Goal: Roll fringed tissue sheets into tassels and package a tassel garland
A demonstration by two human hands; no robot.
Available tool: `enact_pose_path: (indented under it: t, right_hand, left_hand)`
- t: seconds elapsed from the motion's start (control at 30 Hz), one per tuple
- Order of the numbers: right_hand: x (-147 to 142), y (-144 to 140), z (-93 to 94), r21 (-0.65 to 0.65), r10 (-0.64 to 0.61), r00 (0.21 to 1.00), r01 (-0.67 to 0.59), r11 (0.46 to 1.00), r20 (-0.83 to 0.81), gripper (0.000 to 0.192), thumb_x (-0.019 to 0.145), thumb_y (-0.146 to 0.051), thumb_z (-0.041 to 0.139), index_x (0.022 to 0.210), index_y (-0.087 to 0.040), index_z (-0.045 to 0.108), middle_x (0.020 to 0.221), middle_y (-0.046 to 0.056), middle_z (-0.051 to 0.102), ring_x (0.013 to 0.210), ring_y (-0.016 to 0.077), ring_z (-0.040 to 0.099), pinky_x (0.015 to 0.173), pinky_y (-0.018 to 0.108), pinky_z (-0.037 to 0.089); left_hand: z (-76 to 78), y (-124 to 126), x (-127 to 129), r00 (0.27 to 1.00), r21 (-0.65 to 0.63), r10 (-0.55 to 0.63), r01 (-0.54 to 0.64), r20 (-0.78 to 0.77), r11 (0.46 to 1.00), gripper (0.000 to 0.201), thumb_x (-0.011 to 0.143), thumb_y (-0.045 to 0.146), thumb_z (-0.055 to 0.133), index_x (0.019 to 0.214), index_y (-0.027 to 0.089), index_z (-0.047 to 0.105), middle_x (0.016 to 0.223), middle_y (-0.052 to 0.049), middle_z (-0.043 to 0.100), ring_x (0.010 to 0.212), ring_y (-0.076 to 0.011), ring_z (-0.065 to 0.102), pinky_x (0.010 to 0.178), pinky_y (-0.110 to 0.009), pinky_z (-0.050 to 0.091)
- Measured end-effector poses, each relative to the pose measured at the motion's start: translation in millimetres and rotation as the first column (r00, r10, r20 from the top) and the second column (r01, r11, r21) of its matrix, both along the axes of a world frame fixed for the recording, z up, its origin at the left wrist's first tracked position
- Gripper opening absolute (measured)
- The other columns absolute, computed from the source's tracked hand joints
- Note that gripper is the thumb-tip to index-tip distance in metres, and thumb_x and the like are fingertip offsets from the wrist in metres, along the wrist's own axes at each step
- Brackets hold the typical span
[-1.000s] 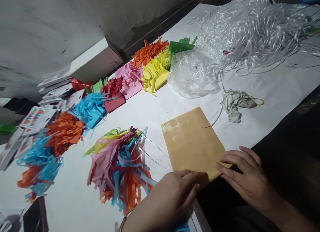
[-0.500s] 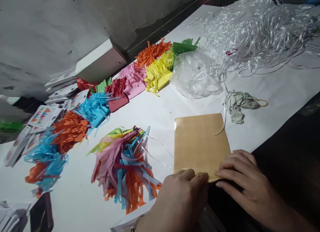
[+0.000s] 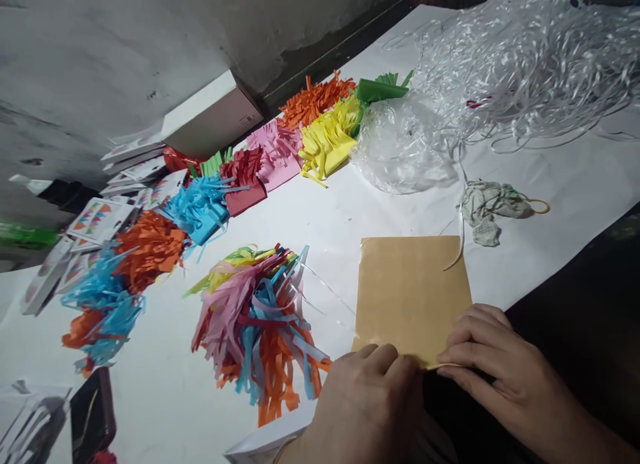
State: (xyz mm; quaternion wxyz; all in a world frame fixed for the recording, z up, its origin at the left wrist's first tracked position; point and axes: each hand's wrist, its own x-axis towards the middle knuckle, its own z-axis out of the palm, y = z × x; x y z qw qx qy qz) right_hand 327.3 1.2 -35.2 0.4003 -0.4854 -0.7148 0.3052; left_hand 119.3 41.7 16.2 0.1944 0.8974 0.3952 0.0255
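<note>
A flat tan sheet, like stiff brown paper (image 3: 413, 291), lies at the table's near edge. My left hand (image 3: 373, 391) is closed over its near edge, fingers curled, with the fingertips partly hidden. On the sheet's near right corner, my right hand (image 3: 493, 357) pinches the edge between thumb and fingers. A thin white ribbon (image 3: 461, 234) runs down across the far right corner of the sheet. Left of it rests a multicoloured bundle of paper tassels (image 3: 255, 317), from which thin white strings lead toward the sheet.
Fringed tissue-paper bundles (image 3: 327, 144) line the back beside a clear plastic bag (image 3: 405, 147). A tangled heap of white ribbon (image 3: 525, 71) fills the far right. A crumpled grey cloth (image 3: 493, 207) lies nearer. Printed packets (image 3: 103, 221), a white box (image 3: 210, 114) and a phone (image 3: 93, 411) are leftward.
The view has shifted slightly, so things on the table appear a little further right. Both hands stay at the tan sheet's near edge, which now lies flatter at its far side.
</note>
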Motion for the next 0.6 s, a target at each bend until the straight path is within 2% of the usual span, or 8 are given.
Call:
enact_pose_path:
  t: [0.13,0.27,0.43,0.6]
  right_hand:
    - [0,0,-1.8,-0.005,-0.03,0.999,0.03,1.0,-0.037,0.017,0.097,-0.013,0.063,0.084,-0.024,0.063,0.078,-0.001,0.06,0.081,0.0166,0.058,0.072,0.029,0.05]
    - [2,0,3.0,-0.018,0.007,1.0,-0.006,1.0,0.019,0.007,0.097,-0.019,0.065,0.096,-0.025,0.066,0.088,0.0,0.063,0.089,0.0185,0.059,0.078,0.031,0.05]
    - [2,3,10.1,0.011,0.052,0.996,-0.053,0.999,0.076,0.019,0.1,-0.009,0.055,0.091,-0.023,0.064,0.088,0.0,0.06,0.086,0.0166,0.057,0.085,0.036,0.044]
    - [-2,5,9.9,0.105,-0.006,0.998,0.0,0.994,0.059,0.022,0.099,-0.004,0.053,0.092,-0.021,0.065,0.085,-0.001,0.06,0.082,0.0153,0.057,0.089,0.039,0.039]
  left_hand:
    - [3.1,2,3,1.0,-0.083,0.006,-0.008,-0.027,0.997,0.016,0.091,0.016,0.061,0.079,0.024,0.069,0.068,0.002,0.069,0.056,-0.0153,0.064,0.05,-0.026,0.044]
    - [4.5,3,4,0.998,-0.074,-0.005,0.001,-0.063,0.997,0.016,0.091,0.015,0.06,0.08,0.023,0.07,0.07,0.001,0.07,0.058,-0.0161,0.065,0.051,-0.027,0.043]
    - [3.8,3,5,0.994,-0.089,-0.022,0.013,-0.103,0.996,0.016,0.091,0.016,0.062,0.078,0.023,0.068,0.069,0.001,0.07,0.059,-0.0162,0.065,0.052,-0.026,0.043]
    - [4.9,5,7,0.993,-0.115,-0.033,0.02,-0.116,0.993,0.012,0.09,0.018,0.066,0.081,0.023,0.07,0.071,0.0,0.071,0.06,-0.0165,0.066,0.052,-0.025,0.043]
